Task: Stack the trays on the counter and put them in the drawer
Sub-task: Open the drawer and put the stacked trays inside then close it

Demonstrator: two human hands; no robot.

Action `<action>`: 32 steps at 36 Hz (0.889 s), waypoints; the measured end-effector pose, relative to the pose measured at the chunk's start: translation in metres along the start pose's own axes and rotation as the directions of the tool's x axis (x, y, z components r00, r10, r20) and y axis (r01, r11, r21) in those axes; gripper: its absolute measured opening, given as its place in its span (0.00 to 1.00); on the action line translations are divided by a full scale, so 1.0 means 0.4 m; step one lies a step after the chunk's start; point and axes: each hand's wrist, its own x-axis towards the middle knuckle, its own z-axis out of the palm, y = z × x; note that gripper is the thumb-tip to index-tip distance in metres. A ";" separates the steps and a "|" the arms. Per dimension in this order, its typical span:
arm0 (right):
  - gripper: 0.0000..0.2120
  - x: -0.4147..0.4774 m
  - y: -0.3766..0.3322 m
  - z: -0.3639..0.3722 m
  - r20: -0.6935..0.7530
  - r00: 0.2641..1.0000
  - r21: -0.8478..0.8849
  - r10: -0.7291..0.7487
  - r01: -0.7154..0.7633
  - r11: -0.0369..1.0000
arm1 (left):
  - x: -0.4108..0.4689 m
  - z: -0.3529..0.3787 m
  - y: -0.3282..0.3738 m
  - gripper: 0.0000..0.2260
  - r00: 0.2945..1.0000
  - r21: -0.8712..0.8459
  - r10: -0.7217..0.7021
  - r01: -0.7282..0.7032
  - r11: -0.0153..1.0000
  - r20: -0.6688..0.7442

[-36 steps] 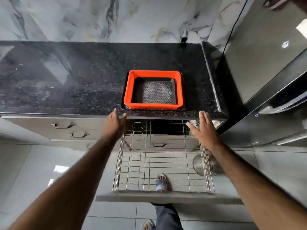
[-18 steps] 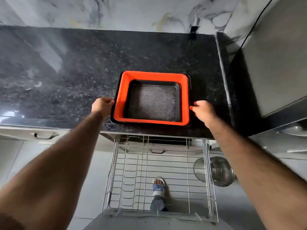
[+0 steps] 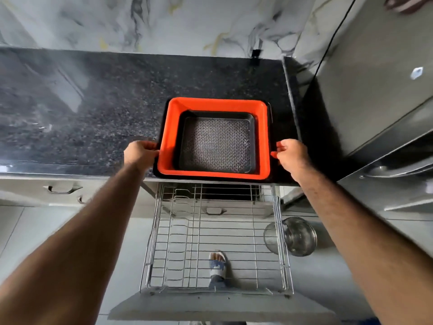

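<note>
A stack of trays sits at the front edge of the black granite counter [image 3: 98,109]: an orange tray [image 3: 263,137] nested in a larger black tray [image 3: 157,171], with a smaller dark tray with a patterned floor [image 3: 216,144] inside the orange one. My left hand [image 3: 140,153] grips the stack's left rim. My right hand [image 3: 291,156] grips its right rim. The front edge of the stack overhangs the counter edge slightly. Below it, the wire-rack drawer [image 3: 280,242] stands pulled out, with nothing on its rack.
A tall grey refrigerator [image 3: 375,90] stands close at the right of the counter. A steel pot [image 3: 297,235] sits on the floor right of the drawer. Shut drawers with handles [image 3: 62,190] lie at the left. My sandalled foot [image 3: 216,266] shows through the rack.
My hands rose from above the open drawer to the tray stack and closed on its two sides. The stack now sits a little nearer the counter's front edge.
</note>
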 end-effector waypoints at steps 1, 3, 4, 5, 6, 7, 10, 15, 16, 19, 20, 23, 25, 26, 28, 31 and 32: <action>0.16 -0.037 0.009 -0.020 -0.006 1.000 0.001 0.004 -0.004 1.000 | -0.033 -0.009 -0.007 0.14 1.000 -0.019 0.000 0.000 1.000 0.009; 0.15 -0.115 0.041 -0.054 -0.010 1.000 -0.003 0.019 -0.019 1.000 | -0.108 -0.026 -0.031 0.13 0.999 -0.083 -0.002 0.005 0.997 0.034; 0.15 -0.156 0.063 -0.066 -0.007 0.999 0.009 0.031 -0.031 0.999 | -0.148 -0.034 -0.049 0.12 0.999 -0.108 0.006 0.000 0.994 0.052; 0.14 -0.198 0.089 -0.076 -0.005 0.999 0.016 0.038 -0.038 0.999 | -0.188 -0.042 -0.072 0.11 0.996 -0.127 0.022 -0.011 0.992 0.081; 0.14 -0.240 0.117 -0.084 -0.006 0.999 0.007 0.033 -0.033 0.999 | -0.228 -0.049 -0.096 0.10 0.992 -0.133 0.039 -0.023 0.991 0.119; 0.13 -0.280 0.145 -0.090 -0.005 1.000 -0.025 0.022 -0.022 0.999 | -0.267 -0.054 -0.121 0.09 0.987 -0.127 0.058 -0.039 0.991 0.151; 0.10 -0.389 0.233 -0.096 0.052 0.998 -0.099 0.033 -0.028 0.995 | -0.366 -0.062 -0.210 0.09 0.982 -0.051 0.100 -0.093 0.994 0.160; 0.07 -0.511 0.360 -0.076 0.120 0.987 -0.185 0.109 -0.086 0.979 | -0.490 -0.056 -0.345 0.09 0.977 0.073 0.076 -0.092 0.993 0.201; 0.07 -0.527 0.379 -0.069 0.128 0.985 -0.225 0.120 -0.089 0.970 | -0.505 -0.053 -0.368 0.09 0.975 0.099 0.059 -0.082 0.992 0.214; 0.05 -0.553 0.429 -0.039 0.177 0.973 -0.265 0.147 -0.097 0.959 | -0.528 -0.032 -0.417 0.09 0.970 0.158 -0.020 -0.019 0.987 0.244; 0.05 -0.556 0.442 -0.028 0.191 0.969 -0.280 0.156 -0.098 0.955 | -0.531 -0.022 -0.426 0.09 0.968 0.178 -0.048 0.004 0.984 0.246; 0.03 -0.539 0.473 0.012 0.193 0.962 -0.346 0.191 -0.115 0.931 | -0.527 0.018 -0.448 0.09 0.952 0.236 -0.122 0.055 0.970 0.282; 0.08 -0.513 0.490 0.050 0.130 0.959 -0.339 0.251 -0.195 0.920 | -0.516 0.058 -0.460 0.04 0.928 0.263 -0.187 0.102 0.960 0.322; 0.13 -0.497 0.495 0.070 0.089 0.950 -0.317 0.300 -0.259 0.912 | -0.505 0.080 -0.471 0.04 0.915 0.299 -0.210 0.104 0.948 0.345; 0.25 -0.461 0.504 0.112 0.036 0.906 -0.269 0.422 -0.398 0.877 | -0.479 0.127 -0.496 0.07 0.894 0.425 -0.234 0.055 0.903 0.382; 0.40 -0.415 0.526 0.174 0.046 0.805 -0.225 0.592 -0.569 0.791 | -0.435 0.193 -0.522 0.09 0.867 0.579 -0.309 0.029 0.815 0.391; 0.42 -0.404 0.536 0.191 0.052 0.783 -0.216 0.620 -0.598 0.772 | -0.420 0.215 -0.530 0.07 0.860 0.629 -0.326 0.007 0.777 0.393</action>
